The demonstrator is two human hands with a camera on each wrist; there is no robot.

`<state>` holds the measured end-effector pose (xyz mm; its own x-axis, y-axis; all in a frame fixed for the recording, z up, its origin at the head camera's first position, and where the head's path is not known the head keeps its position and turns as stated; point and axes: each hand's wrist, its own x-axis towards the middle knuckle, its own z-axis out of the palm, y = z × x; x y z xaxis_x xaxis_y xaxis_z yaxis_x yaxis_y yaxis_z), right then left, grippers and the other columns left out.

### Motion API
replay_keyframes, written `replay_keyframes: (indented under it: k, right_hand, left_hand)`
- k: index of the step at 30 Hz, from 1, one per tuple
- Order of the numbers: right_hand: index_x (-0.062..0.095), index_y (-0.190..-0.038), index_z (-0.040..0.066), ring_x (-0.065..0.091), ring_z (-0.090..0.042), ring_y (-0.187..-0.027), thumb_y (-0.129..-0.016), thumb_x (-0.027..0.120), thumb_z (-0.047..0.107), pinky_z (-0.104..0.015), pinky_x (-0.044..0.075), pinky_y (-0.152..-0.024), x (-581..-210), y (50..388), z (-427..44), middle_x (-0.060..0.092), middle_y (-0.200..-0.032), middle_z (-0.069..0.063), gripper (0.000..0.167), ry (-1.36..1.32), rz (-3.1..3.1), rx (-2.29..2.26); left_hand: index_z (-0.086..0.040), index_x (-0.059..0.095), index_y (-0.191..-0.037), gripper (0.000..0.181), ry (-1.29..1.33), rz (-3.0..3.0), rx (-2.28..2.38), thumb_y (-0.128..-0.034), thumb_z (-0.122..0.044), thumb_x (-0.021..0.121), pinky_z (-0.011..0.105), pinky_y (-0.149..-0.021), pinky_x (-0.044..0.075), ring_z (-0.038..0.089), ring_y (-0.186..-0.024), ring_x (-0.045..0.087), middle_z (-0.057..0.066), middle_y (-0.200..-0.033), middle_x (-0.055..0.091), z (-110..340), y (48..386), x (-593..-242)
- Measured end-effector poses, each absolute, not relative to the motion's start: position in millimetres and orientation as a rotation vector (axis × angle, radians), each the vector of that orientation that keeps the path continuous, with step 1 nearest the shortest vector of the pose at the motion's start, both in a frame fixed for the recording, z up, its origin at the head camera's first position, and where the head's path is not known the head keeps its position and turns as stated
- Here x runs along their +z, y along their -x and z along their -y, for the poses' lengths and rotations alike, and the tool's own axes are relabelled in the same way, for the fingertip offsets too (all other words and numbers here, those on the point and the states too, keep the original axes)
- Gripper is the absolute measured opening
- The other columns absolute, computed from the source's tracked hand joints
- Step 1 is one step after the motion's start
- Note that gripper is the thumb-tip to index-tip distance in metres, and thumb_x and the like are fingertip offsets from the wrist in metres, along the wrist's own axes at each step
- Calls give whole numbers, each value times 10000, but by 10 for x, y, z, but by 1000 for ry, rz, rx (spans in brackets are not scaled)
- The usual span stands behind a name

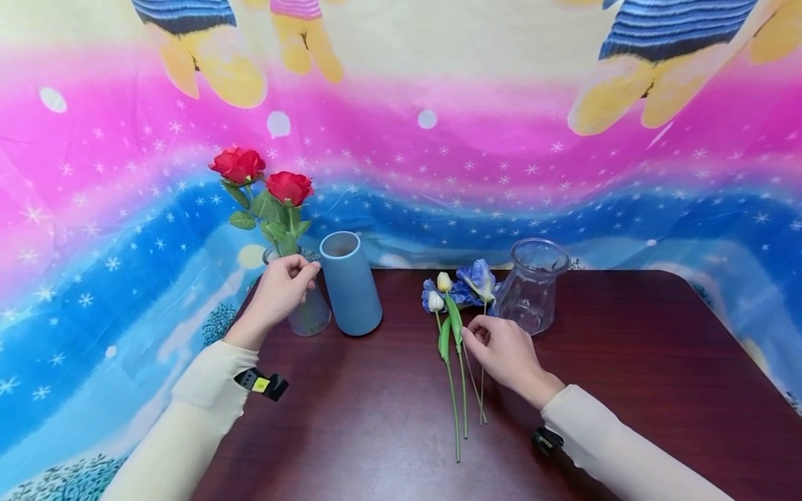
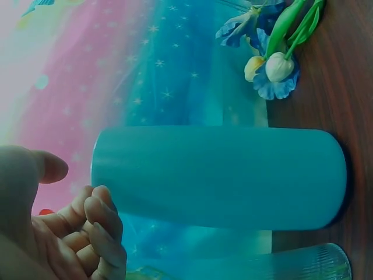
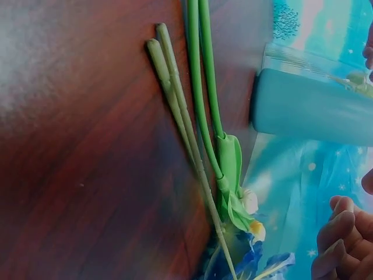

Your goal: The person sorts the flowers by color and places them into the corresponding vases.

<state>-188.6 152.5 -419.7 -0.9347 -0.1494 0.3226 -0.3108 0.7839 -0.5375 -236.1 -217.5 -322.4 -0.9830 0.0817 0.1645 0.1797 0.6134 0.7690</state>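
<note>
We note tulips (image 1: 455, 320) and blue flowers (image 1: 477, 280) lying on the desk (image 1: 376, 417), right of centre. Right hand (image 1: 507, 351) near them, left hand (image 1: 278, 292) by the rose vase (image 1: 311, 316) at centre-left; both hands loosely curled, holding nothing. Behind: blue vase (image 1: 353, 292) left of centre, clear vase (image 1: 529, 303) right, red roses (image 1: 289, 188) upper left.

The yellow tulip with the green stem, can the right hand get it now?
Probably yes: the right hand, its fingers seemingly holding nothing, is close beside the yellow tulip, and nothing tall stands between. The thin brownish stems of blue ruffled flowers lie close by, so they might get brushed.
</note>
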Motion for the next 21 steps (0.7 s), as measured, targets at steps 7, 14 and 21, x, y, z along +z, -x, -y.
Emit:
replay_keyframes:
  k: [7,14,21]
  right_hand:
    - [704,-838,195,457,-96,-518,-963,669,298,-293,370,-504,-4197,1984,-1427,529,-585,92,166,-387,2735,925]
    - [693,-815,204,448,-88,-505,-963,655,334,-284,365,-476,-4222,2043,-1328,519,-583,94,200,-421,2740,898]
    - [685,-791,220,449,-84,-516,-953,665,311,-284,367,-494,-4242,2048,-1283,513,-584,103,187,-432,2750,878]
  left_hand:
    - [-71,602,-867,328,143,2732,-1324,-1047,-335,529,304,-534,423,151,-546,521,33,-743,609,2133,2437,-3246]
    - [-22,616,-895,420,58,2770,-1287,-1039,-404,516,304,-576,451,173,-579,547,118,-821,660,2071,2521,-3224]
    - [-84,564,-731,534,12,2847,-1264,-1029,-518,479,337,-577,421,224,-593,529,23,-637,560,2033,2641,-3152]
